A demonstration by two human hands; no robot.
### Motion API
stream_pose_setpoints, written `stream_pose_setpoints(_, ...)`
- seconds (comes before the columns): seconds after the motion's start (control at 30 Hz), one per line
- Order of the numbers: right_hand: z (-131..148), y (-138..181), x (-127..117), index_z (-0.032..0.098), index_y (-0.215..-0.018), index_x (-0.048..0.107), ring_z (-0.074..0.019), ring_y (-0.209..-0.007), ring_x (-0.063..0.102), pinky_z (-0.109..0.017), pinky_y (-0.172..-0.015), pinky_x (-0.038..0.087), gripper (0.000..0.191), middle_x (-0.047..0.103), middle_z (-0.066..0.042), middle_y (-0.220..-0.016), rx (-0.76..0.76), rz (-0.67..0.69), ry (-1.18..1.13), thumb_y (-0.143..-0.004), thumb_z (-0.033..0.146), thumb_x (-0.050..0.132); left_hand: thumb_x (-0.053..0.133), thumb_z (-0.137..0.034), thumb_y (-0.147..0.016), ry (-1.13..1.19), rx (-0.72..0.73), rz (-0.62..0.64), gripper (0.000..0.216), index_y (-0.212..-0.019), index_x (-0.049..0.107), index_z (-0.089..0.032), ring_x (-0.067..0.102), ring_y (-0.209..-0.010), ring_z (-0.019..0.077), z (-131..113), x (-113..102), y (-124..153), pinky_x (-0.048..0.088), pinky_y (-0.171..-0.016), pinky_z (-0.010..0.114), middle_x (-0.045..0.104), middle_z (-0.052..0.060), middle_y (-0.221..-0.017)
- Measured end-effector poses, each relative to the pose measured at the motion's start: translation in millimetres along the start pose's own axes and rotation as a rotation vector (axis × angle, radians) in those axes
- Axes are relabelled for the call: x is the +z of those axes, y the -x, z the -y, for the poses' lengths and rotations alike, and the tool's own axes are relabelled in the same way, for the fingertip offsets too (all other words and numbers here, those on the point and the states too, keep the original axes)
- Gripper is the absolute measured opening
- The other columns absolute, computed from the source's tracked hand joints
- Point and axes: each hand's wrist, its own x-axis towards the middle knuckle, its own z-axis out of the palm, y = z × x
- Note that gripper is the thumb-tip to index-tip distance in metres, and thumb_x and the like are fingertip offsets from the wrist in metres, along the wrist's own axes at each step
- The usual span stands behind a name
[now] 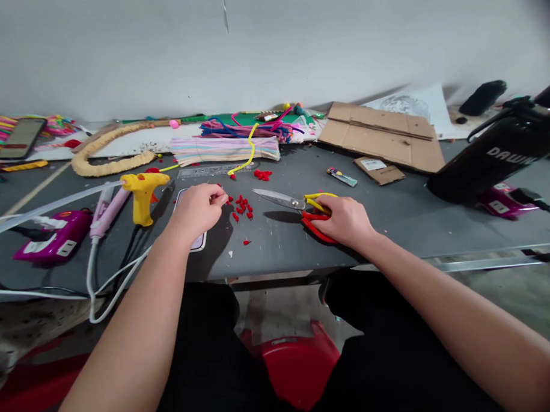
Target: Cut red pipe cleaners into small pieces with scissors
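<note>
My right hand (348,221) is closed around the handles of a pair of scissors (279,198), one handle yellow and one red. The blades point left and look nearly closed, with nothing between them. My left hand (200,205) is closed in a pinch, and small red bits show right at the fingertips. Whether one is held between them I cannot make out. Several small red fuzzy pieces (242,208) lie scattered between both hands, with a tighter red cluster (262,175) behind. A phone (198,242) lies partly hidden under my left wrist.
To the left are a yellow glue gun (143,192), a pink hot tool (106,212), cables and a purple power strip (55,238). Behind lie bundled pastel pipe cleaners (223,149) and a bent yellow one (252,146). Cardboard (381,133) and a black bottle (489,150) stand right.
</note>
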Motion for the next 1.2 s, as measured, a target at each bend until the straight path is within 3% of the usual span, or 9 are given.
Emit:
stream_pose_setpoints(0.2, 0.2, -0.2, -0.8, 0.023, -0.081, 0.066, -0.0180, -0.065, 0.055, -0.027, -0.054, 0.023, 0.030, 0.068, -0.003, -0.077, 0.012, 0.017, 0.001, -0.078, 0.053, 0.057, 0.057, -0.035, -0.078, -0.036, 0.095, -0.010, 0.023, -0.082, 0.078, -0.025, 0.063, -0.090, 0.0273, 7.3, 7.2, -2.9, 0.047, -0.081, 0.036, 0.071, 0.008, -0.095)
stream_pose_setpoints(0.33, 0.0, -0.4, -0.8, 0.024, -0.085, 0.067, -0.0186, -0.066, 0.057, -0.027, -0.055, 0.024, 0.030, 0.069, -0.004, -0.079, 0.011, 0.025, -0.005, -0.078, 0.051, 0.058, 0.060, -0.041, -0.079, 0.073, 0.083, -0.054, 0.024, -0.088, 0.078, -0.027, 0.064, -0.085, 0.0256, 4.0, 5.9, -3.2, 0.048, -0.075, 0.035, 0.072, 0.006, -0.096)
stream_pose_setpoints(0.67, 1.3, -0.8, -1.7, 0.025, -0.086, 0.067, -0.0191, -0.065, 0.057, -0.027, -0.054, 0.024, 0.030, 0.069, -0.004, -0.079, 0.017, 0.039, -0.012, -0.078, 0.052, 0.056, 0.056, -0.033, -0.081, 0.234, -0.036, -0.071, 0.027, -0.100, 0.073, -0.024, 0.066, -0.085, 0.0218, -4.2, 4.5, -21.0, 0.048, -0.075, 0.030, 0.075, 0.005, -0.097)
stream_pose_setpoints(0.9, 0.6, 0.2, -3.9, 0.025, -0.088, 0.068, -0.0192, -0.067, 0.059, -0.027, -0.054, 0.024, 0.032, 0.070, -0.004, -0.081, 0.006, 0.047, -0.020, -0.079, 0.053, 0.056, 0.058, -0.026, -0.076, 0.133, 0.011, 0.145, 0.019, -0.087, 0.073, -0.027, 0.066, -0.084, 0.0229, -5.8, -10.3, -10.5, 0.048, -0.074, 0.032, 0.075, 0.004, -0.093)
stream_pose_setpoints(1.03, 1.8, -0.7, -4.7, 0.025, -0.089, 0.068, -0.0193, -0.067, 0.058, -0.027, -0.054, 0.023, 0.031, 0.070, -0.004, -0.081, 0.001, 0.053, -0.026, -0.079, 0.053, 0.056, 0.057, -0.030, -0.079, 0.191, 0.056, 0.058, 0.024, -0.098, 0.072, -0.026, 0.065, -0.084, 0.0219, -13.1, -9.0, -13.8, 0.049, -0.074, 0.032, 0.073, 0.006, -0.097)
stream_pose_setpoints(1.2, -1.1, 0.1, -4.3, 0.025, -0.085, 0.067, -0.0196, -0.069, 0.059, -0.027, -0.055, 0.028, 0.030, 0.071, -0.004, -0.081, 0.037, 0.015, -0.099, -0.076, 0.053, 0.058, 0.055, -0.024, -0.082, 0.281, 0.213, -0.045, 0.032, -0.110, 0.069, -0.021, 0.064, -0.094, 0.0216, -33.6, 16.6, -41.9, 0.048, -0.086, 0.034, 0.070, 0.009, -0.110)
